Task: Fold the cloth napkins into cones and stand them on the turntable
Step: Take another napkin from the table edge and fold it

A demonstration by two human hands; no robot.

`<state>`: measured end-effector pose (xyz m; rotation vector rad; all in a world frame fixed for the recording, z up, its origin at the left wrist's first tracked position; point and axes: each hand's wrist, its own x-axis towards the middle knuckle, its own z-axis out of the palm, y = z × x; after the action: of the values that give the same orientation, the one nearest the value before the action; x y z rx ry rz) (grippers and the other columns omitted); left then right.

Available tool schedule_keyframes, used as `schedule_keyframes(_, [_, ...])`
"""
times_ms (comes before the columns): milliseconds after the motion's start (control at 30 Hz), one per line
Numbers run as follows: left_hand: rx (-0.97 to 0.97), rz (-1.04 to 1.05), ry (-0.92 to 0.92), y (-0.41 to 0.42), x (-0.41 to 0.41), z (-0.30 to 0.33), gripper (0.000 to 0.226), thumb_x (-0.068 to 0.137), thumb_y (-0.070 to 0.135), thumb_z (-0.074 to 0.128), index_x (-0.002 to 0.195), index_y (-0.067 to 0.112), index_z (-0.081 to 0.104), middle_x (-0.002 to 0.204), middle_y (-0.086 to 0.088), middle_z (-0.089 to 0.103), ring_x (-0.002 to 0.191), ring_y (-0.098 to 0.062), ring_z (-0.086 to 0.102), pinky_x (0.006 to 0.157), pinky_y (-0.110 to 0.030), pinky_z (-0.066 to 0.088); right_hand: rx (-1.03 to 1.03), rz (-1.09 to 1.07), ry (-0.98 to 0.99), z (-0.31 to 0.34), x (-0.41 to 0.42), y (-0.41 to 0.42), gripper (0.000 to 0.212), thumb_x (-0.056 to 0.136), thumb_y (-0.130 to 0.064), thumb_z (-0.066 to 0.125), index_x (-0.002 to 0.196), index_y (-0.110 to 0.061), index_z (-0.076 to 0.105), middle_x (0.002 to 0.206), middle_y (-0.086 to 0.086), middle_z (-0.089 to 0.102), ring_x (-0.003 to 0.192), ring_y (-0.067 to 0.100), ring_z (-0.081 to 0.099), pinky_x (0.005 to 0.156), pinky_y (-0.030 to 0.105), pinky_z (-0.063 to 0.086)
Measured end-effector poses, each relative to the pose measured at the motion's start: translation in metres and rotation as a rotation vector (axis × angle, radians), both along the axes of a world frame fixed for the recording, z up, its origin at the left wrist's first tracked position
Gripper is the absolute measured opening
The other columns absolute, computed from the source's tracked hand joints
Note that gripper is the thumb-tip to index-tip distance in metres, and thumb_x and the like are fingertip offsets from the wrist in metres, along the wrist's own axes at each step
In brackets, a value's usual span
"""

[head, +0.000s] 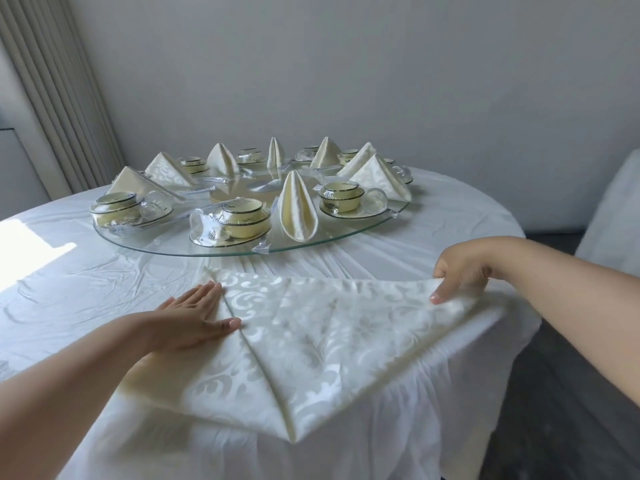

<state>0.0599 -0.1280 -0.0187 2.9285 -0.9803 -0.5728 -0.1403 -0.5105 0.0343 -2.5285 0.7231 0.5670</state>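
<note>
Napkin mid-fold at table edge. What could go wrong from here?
1. The napkin has a point overhanging the table edge; if the left hand, lying flat on it, lifts, it may slide off.
2. The right hand pinches only a corner, so the fold could land skewed.
3. The turntable is crowded; placing the cone could topple a standing cone.

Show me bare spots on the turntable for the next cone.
On the turntable, the near rim right of the closest cone and in front of the cup is bare glass. A smaller gap lies near the hub. The far arc is crowded with cones and cups. The napkin covers the near tablecloth.
</note>
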Motion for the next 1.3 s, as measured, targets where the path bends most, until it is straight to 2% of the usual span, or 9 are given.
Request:
schedule_keyframes(133, [0.0, -0.001, -0.001, -0.001, -0.003, 0.002, 0.156, 0.015, 0.106, 0.002, 0.15, 0.03, -0.014, 0.158, 0.01, -0.017, 0.145, -0.007, -0.016, 0.119, -0.035, -0.006, 0.082, -0.125, -0.053, -0.002, -0.032, -0.03, 0.028, 0.079, -0.015, 0.078, 0.07, -0.011, 0.051, 0.058, 0.006, 0.064, 0.047, 0.012, 0.057, 0.05, 0.021, 0.045])
schedule_keyframes(433, [-0.013, 0.0, -0.008, 0.0, -0.008, 0.006, 0.156, 0.015, 0.106, 0.001, 0.15, 0.03, -0.013, 0.159, 0.009, -0.016, 0.145, -0.008, -0.015, 0.119, -0.035, -0.006, 0.218, -0.209, -0.174, 0.0, -0.029, -0.023, 0.009, 0.085, 0.0, 0.064, 0.086, -0.004, 0.056, 0.069, 0.014, 0.063, 0.057, 0.02, 0.06, 0.047, 0.024, 0.046])
schedule_keyframes(567, [-0.014, -0.006, -0.006, 0.003, -0.008, 0.006, 0.154, 0.018, 0.106, 0.002, 0.151, 0.029, -0.013, 0.159, 0.009, -0.016, 0.145, -0.008, -0.015, 0.119, -0.036, -0.005, 0.402, -0.221, -0.345, 0.014, -0.024, -0.013, 0.023, 0.087, 0.009, 0.05, 0.099, -0.008, 0.061, 0.07, 0.012, 0.054, 0.049, 0.016, 0.052, 0.044, 0.023, 0.045])
schedule_keyframes(667, [-0.018, -0.01, -0.011, 0.004, -0.007, 0.005, 0.153, 0.021, 0.107, 0.003, 0.151, 0.029, -0.014, 0.159, 0.01, -0.016, 0.145, -0.007, -0.016, 0.119, -0.036, -0.006, 0.665, -0.172, -0.518, 0.034, -0.004, 0.014, 0.032, 0.087, 0.01, 0.036, 0.086, 0.007, 0.067, 0.078, 0.02, 0.056, 0.051, 0.019, 0.054, 0.051, 0.028, 0.054])
schedule_keyframes(800, [-0.031, -0.003, -0.019, 0.005, -0.004, 0.001, 0.149, 0.025, 0.106, 0.003, 0.151, 0.029, -0.015, 0.158, 0.01, -0.017, 0.144, -0.006, -0.017, 0.119, -0.036, -0.007, 0.836, -0.015, -0.567, 0.055, 0.046, 0.061, 0.045, 0.075, 0.016, 0.025, 0.101, 0.017, 0.062, 0.08, 0.023, 0.058, 0.067, 0.026, 0.058, 0.069, 0.037, 0.058])
schedule_keyframes(933, [-0.066, -0.007, -0.035, 0.006, -0.001, -0.004, 0.135, 0.039, 0.101, 0.007, 0.151, 0.029, -0.015, 0.158, 0.011, -0.018, 0.144, -0.005, -0.017, 0.119, -0.036, -0.007, 0.742, 0.161, -0.547, 0.046, 0.109, 0.112, 0.026, 0.087, 0.02, 0.046, 0.109, 0.016, 0.06, 0.079, 0.02, 0.061, 0.068, 0.021, 0.063, 0.071, 0.033, 0.059])
schedule_keyframes(1167, [-0.154, -0.03, -0.074, 0.008, 0.006, -0.011, 0.09, 0.087, 0.072, 0.031, 0.153, 0.023, -0.005, 0.16, 0.009, -0.009, 0.146, -0.005, -0.01, 0.12, -0.034, -0.003, 0.209, 0.333, -0.552, -0.008, 0.196, 0.193, 0.011, 0.088, -0.013, 0.065, 0.081, -0.005, 0.067, 0.058, 0.003, 0.06, 0.044, 0.01, 0.056, 0.04, 0.019, 0.042])
schedule_keyframes(1233, [-0.27, -0.036, -0.087, 0.012, 0.012, -0.009, 0.074, 0.094, 0.061, 0.033, 0.153, 0.019, 0.016, 0.16, 0.005, 0.013, 0.147, -0.011, 0.009, 0.119, -0.033, 0.011, 0.053, 0.346, -0.534, -0.02, 0.207, 0.207, 0.02, 0.088, -0.02, 0.064, 0.072, -0.008, 0.065, 0.055, 0.001, 0.062, 0.041, 0.009, 0.056, 0.043, 0.017, 0.041])
schedule_keyframes(1300, [-0.403, -0.062, -0.109, 0.018, 0.017, -0.006, 0.054, 0.093, 0.056, 0.034, 0.127, 0.019, 0.052, 0.136, 0.006, 0.05, 0.129, -0.016, 0.043, 0.105, -0.033, 0.035, -0.041, 0.345, -0.531, -0.031, 0.215, 0.219, 0.024, 0.09, -0.023, 0.06, 0.07, -0.01, 0.063, 0.058, 0.004, 0.067, 0.042, 0.013, 0.058, 0.052, 0.019, 0.047])
